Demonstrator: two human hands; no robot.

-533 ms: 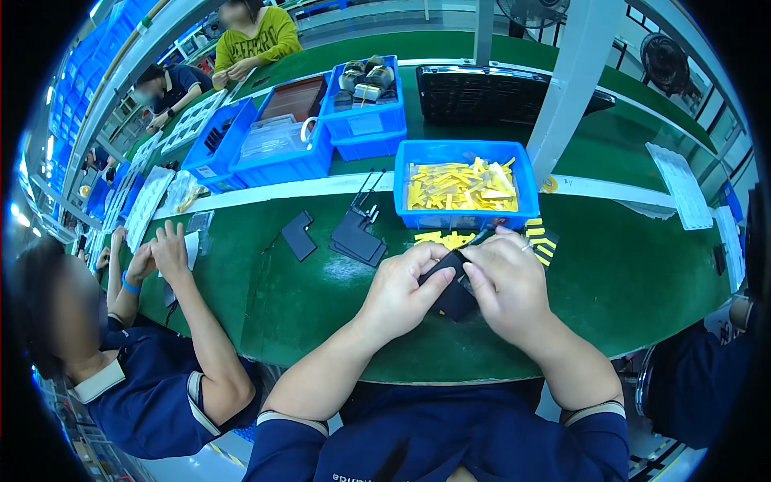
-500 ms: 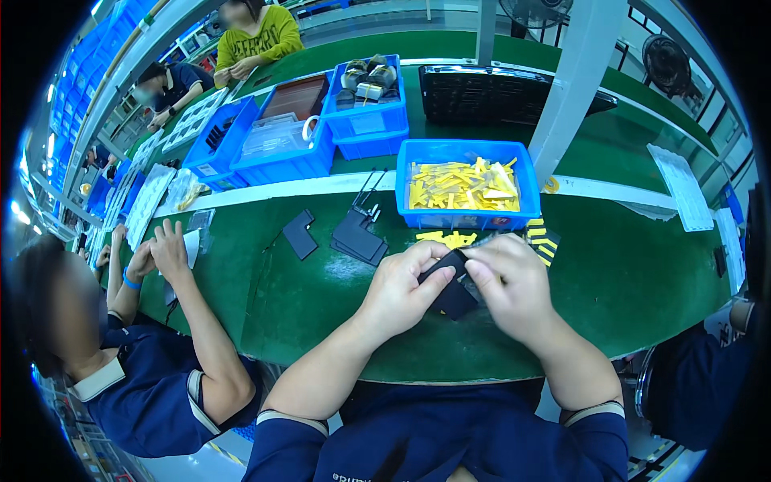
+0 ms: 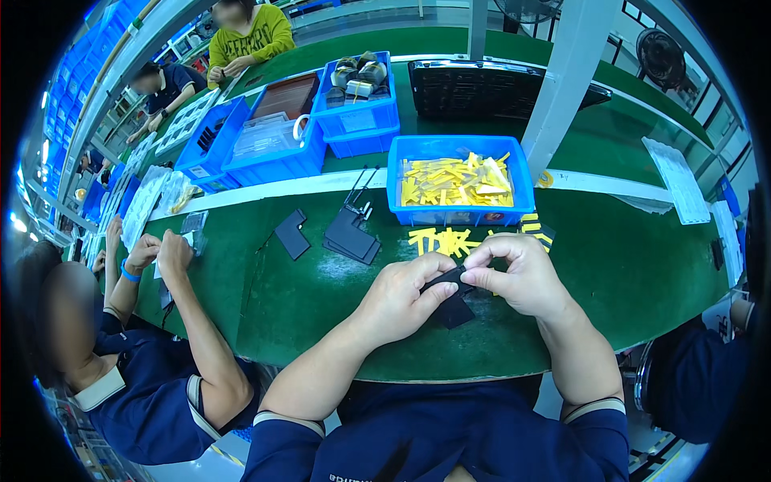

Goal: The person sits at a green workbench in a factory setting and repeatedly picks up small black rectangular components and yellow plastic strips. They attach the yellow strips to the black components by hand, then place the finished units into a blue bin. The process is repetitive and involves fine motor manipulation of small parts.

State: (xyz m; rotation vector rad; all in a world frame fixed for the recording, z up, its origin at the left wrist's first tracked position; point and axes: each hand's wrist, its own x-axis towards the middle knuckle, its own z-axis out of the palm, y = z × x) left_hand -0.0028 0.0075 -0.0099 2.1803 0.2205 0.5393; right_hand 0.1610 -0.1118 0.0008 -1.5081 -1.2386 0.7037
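A flat black L-shaped piece (image 3: 456, 312) is held above the green tabletop, close to its near edge. My left hand (image 3: 405, 299) grips it from the left, the thumb lying across its face. At the piece's upper right edge, my right hand (image 3: 518, 275) pinches with thumb and fingers; whether a small strip is also in that pinch is hidden. Loose yellow strips (image 3: 443, 242) lie just beyond my hands. To the left rest a stack of similar black L-shaped pieces (image 3: 351, 234) and a single black L-shaped piece (image 3: 291, 235).
A blue bin (image 3: 461, 215) full of yellow strips stands behind my hands. Yellow-and-black pieces (image 3: 536, 230) lie at its right corner. More blue bins (image 3: 273, 165) line the back left, and a white post (image 3: 572, 88) rises behind. A co-worker (image 3: 152, 377) works at my left.
My right hand has come up and closed its pinch on the black piece's upper edge. The clear film near it no longer shows. The co-worker's hands at left have lowered slightly.
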